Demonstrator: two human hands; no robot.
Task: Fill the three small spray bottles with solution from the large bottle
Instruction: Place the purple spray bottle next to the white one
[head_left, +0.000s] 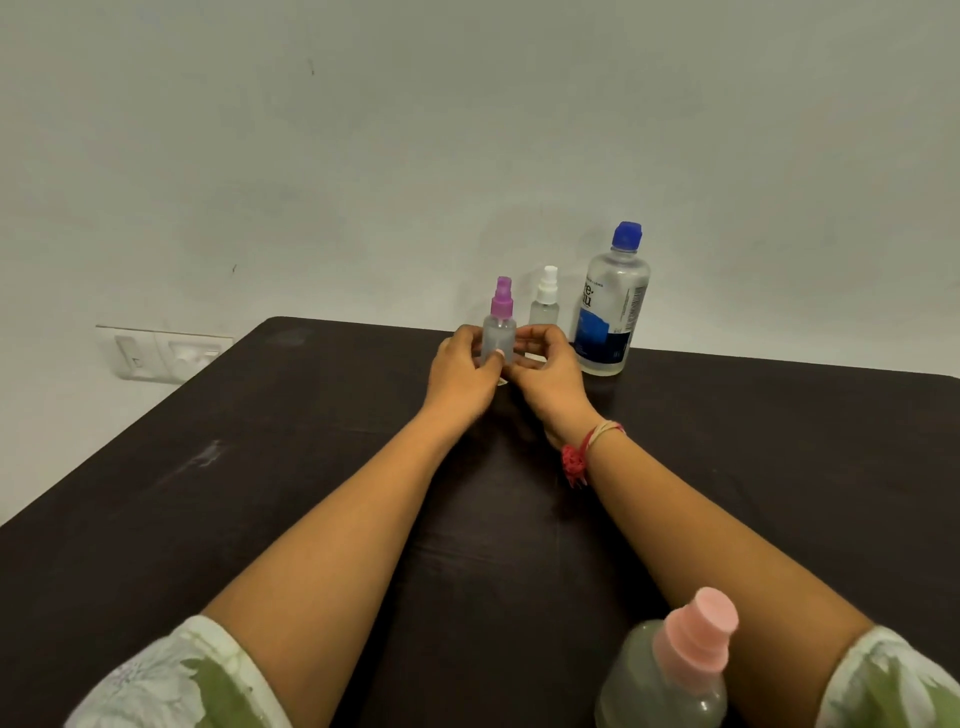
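The left hand (462, 371) has its fingers curled round the left side of a small frosted plastic spray bottle with a purple pump top (498, 338), with the thumb laid across the lower front of the body. The right hand (545, 369) closes on the same bottle from the other side, its fingers bent in against the right wall and its thumb meeting the left thumb low down. The bottle stands upright between the two hands with its pump top on. Its base is hidden behind the thumbs, so I cannot tell whether it rests on the table or is held just off it. A red and pale thread band (582, 452) circles the right wrist, and both forearms run back to short floral white-and-green sleeves (171, 680).

Just behind the right hand stands a second small frosted spray bottle with a white pump top (544, 306), upright near the table's far edge. Just beside it, to the right, is the large clear bottle with a blue cap and a blue label (613, 312), upright and capped. A third small frosted spray bottle with a pink cap (670, 670) sits well apart from the others, closest to the camera by the right forearm, and blurred.

All of this is on a dark brown table (260, 467) set against a pale wall (467, 130), which carries a white switch and socket plate (163, 353) at the left
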